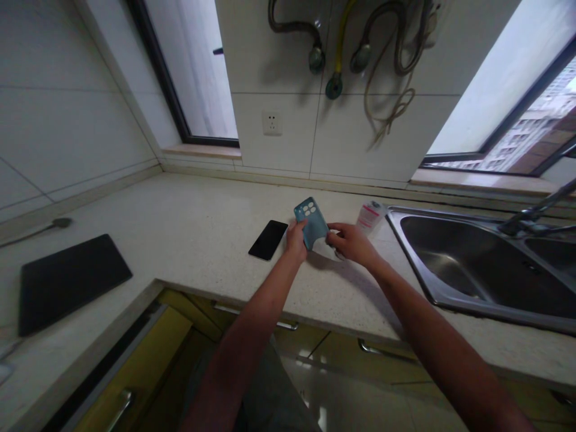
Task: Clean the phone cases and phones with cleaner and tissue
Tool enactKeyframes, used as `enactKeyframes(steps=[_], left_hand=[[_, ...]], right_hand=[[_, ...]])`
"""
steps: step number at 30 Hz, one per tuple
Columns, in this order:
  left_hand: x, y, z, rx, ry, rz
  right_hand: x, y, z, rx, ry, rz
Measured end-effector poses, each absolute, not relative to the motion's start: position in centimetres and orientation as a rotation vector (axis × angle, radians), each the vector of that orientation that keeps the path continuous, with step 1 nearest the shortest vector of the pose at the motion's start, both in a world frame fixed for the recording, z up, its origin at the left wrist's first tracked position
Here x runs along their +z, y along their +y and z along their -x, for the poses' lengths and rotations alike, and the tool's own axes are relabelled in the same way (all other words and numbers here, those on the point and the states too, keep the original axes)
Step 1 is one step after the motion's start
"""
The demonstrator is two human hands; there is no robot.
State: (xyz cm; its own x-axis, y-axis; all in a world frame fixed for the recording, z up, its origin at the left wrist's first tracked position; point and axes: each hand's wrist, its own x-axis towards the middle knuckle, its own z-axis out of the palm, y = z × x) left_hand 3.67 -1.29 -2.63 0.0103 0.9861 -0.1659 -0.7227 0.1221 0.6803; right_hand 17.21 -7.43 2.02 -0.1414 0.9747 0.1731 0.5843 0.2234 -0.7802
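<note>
A blue phone case (317, 225) with several round camera holes is held up over the counter, tilted. My left hand (296, 240) grips its left edge, thumb across the case's face. At its right edge is my right hand (350, 241), fingers pinched together against the case. A thin white piece, perhaps a wipe (322, 246), shows below the case and by my right fingers; its kind is not clear. Just left of my left hand, a black phone (269, 240) lies flat on the counter. Behind my right hand stands a white and pink plastic packet (371, 217).
A steel sink (468, 258) with a faucet (535, 217) is set into the counter (198, 228) at right. On the left lie a large dark flat panel (74, 282) and a cable end (62, 222). Hoses (297, 27) and a socket (272, 123) are on the wall.
</note>
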Motion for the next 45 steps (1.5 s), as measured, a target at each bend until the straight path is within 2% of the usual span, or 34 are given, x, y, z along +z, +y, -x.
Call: enactKeyframes(steps=[5,8,17,24,28,34,40,45], left_hand=[[-3.4,-1.0,-3.6,1.477,0.896,-0.642],[-3.3,-1.2,-3.5,1.431,1.102,-0.815],[-3.0,-3.3,-3.4,0.93,1.478,-1.76],[-2.9,-4.6,-3.4,0.711,1.739,-2.205],[-2.5,-4.6,-3.1,0.702,1.789,-2.285],[-1.4,-4.3,0.7,0.913,2.023,-2.299],[-2.2,-3.2,5.6,0.601,2.306,-2.03],[-2.3,-2.6,6.5,0.605,2.3,-1.973]], right_hand=[[2.2,-7.1,-17.7,0.806,-1.729,1.429],[2.2,-7.1,-17.8,0.737,-1.617,1.388],[0.9,-6.3,-18.3,0.485,-1.579,1.377],[0.4,-6.3,-17.9,0.244,-1.704,1.466],[0.1,-6.3,-17.6,0.186,-1.793,1.554],[0.0,-6.2,-17.6,0.151,-1.812,1.618],[-0.4,-6.2,-17.6,0.136,-1.781,1.566],[-0.6,-6.1,-17.6,0.132,-1.777,1.56]])
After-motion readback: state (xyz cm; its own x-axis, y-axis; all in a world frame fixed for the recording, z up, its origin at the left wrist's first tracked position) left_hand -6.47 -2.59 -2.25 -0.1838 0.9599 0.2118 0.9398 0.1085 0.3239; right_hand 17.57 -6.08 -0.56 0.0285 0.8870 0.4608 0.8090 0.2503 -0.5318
